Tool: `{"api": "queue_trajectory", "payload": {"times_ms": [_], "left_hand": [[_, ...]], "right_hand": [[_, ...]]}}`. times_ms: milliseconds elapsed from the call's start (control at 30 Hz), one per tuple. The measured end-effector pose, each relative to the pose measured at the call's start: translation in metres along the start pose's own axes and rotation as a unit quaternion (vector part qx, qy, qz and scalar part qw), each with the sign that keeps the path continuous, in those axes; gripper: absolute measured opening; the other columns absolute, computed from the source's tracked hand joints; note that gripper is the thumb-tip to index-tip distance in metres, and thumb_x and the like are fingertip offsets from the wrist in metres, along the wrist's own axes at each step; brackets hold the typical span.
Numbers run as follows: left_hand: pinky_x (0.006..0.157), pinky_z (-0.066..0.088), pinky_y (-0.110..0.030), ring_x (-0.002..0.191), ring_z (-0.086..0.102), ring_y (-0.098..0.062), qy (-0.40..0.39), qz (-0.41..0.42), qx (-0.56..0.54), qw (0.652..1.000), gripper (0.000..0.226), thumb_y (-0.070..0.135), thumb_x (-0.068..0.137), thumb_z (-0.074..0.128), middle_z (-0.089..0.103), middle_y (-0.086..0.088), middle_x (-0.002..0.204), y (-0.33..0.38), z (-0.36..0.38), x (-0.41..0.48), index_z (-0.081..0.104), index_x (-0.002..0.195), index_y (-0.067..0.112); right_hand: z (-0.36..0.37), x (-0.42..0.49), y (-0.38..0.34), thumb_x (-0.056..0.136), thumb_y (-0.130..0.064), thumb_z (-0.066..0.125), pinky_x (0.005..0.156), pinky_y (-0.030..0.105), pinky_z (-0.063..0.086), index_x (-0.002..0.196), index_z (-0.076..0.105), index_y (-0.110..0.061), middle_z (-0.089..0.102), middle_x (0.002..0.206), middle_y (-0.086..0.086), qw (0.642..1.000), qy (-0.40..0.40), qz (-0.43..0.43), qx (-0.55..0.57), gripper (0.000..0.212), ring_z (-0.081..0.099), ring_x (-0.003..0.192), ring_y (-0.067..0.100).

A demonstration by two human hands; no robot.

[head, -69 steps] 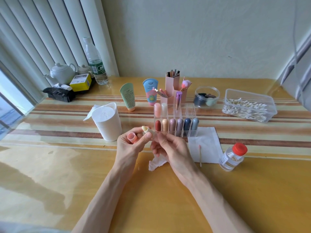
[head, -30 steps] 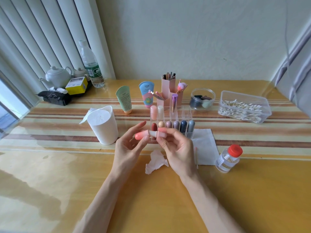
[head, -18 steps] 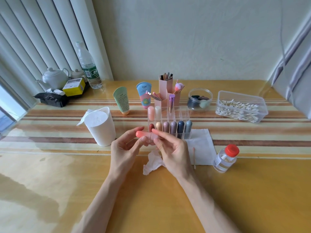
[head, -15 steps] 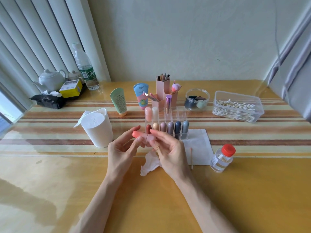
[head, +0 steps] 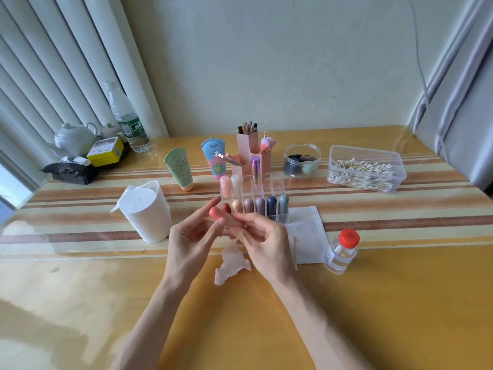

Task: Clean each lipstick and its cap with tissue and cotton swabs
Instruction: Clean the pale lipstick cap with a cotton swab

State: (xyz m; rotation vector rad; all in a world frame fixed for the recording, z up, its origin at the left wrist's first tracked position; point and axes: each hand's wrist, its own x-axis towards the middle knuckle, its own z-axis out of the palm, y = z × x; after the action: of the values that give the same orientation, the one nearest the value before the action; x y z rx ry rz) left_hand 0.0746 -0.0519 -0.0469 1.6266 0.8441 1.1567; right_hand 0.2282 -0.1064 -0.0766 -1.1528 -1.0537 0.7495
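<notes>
The coral lipstick (head: 216,214) lies crosswise between both grips: the left hand (head: 190,236) pinches its left end, the right hand (head: 265,237) its right.

I see a coral-orange capsule-shaped lipstick (head: 216,213), a red-capped clear plastic bottle (head: 341,252) and a brown-and-cream striped tabletop (head: 400,209).

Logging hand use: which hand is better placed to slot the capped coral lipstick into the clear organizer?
Probably the right. The right hand grips the coral lipstick by its body, directly in front of the clear organizer; the left hand only pinches its cap end, further aside.
</notes>
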Motion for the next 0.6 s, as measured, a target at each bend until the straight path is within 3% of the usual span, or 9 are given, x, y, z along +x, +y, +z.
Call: {"api": "queue_trajectory", "payload": {"times_ms": [67,133,233,367,433,500,600], "left_hand": [[0.084,0.064,-0.032,0.096,0.077,-0.015,0.001,0.029,0.042,0.999,0.049,0.016,0.093,0.077,0.080,0.010,0.109,0.009,-0.002,0.012,0.065,0.141,0.021],[0.079,0.063,-0.027,0.091,0.077,-0.011,0.034,0.068,0.102,0.992,0.051,0.018,0.091,0.081,0.078,0.014,0.104,0.016,-0.003,0.031,0.066,0.139,0.022],[0.072,0.055,-0.017,0.088,0.073,-0.006,0.064,0.095,0.165,0.980,0.038,0.019,0.088,0.084,0.076,0.015,0.099,0.025,0.003,0.066,0.071,0.124,0.023],[0.070,0.050,-0.026,0.082,0.063,-0.007,0.045,0.114,0.265,0.956,0.020,0.022,0.087,0.084,0.070,0.022,0.092,0.022,0.023,0.103,0.074,0.105,0.019],[0.071,0.047,-0.019,0.082,0.061,-0.008,0.027,0.131,0.301,0.944,0.020,0.022,0.088,0.084,0.067,0.023,0.091,0.019,0.031,0.114,0.074,0.105,0.018],[0.069,0.040,-0.008,0.083,0.062,-0.009,0.008,0.142,0.335,0.931,0.022,0.021,0.087,0.085,0.069,0.018,0.094,0.014,0.035,0.121,0.073,0.106,0.016],[0.069,0.043,-0.022,0.086,0.065,-0.014,-0.031,0.131,0.388,0.912,0.024,0.020,0.085,0.085,0.073,0.008,0.097,0.006,0.039,0.128,0.074,0.106,0.015]], "right_hand": [[0.000,0.000,-0.003,0.096,-0.028,0.077,0.079,0.036,0.065,0.129,0.074,-0.019,0.081,0.102,-0.008,0.999,0.022,-0.006,-0.042,0.035,0.080,0.088,0.014],[-0.002,0.001,-0.005,0.098,-0.044,0.070,0.069,0.041,0.065,0.118,0.078,-0.024,0.080,0.090,-0.013,0.995,0.064,-0.010,-0.082,0.029,0.077,0.073,0.012],[-0.003,0.003,-0.004,0.095,-0.063,0.063,0.070,0.039,0.063,0.100,0.079,-0.024,0.077,0.083,-0.016,0.986,0.120,-0.012,-0.117,0.042,0.074,0.077,0.009],[-0.005,0.003,-0.001,0.097,-0.040,0.070,0.069,0.031,0.061,0.100,0.077,-0.023,0.076,0.084,-0.016,0.981,0.149,-0.013,-0.122,0.019,0.072,0.079,0.006],[-0.005,0.004,-0.001,0.098,-0.033,0.070,0.070,0.032,0.061,0.100,0.075,-0.024,0.076,0.084,-0.017,0.981,0.147,-0.007,-0.124,0.010,0.072,0.081,0.005],[-0.004,0.004,-0.002,0.096,-0.042,0.067,0.071,0.031,0.061,0.101,0.075,-0.025,0.076,0.086,-0.018,0.981,0.148,-0.002,-0.127,0.019,0.072,0.083,0.004],[-0.004,0.004,-0.002,0.096,-0.045,0.065,0.071,0.026,0.060,0.103,0.075,-0.024,0.077,0.089,-0.016,0.978,0.150,-0.005,-0.144,0.024,0.071,0.085,0.001]]}}
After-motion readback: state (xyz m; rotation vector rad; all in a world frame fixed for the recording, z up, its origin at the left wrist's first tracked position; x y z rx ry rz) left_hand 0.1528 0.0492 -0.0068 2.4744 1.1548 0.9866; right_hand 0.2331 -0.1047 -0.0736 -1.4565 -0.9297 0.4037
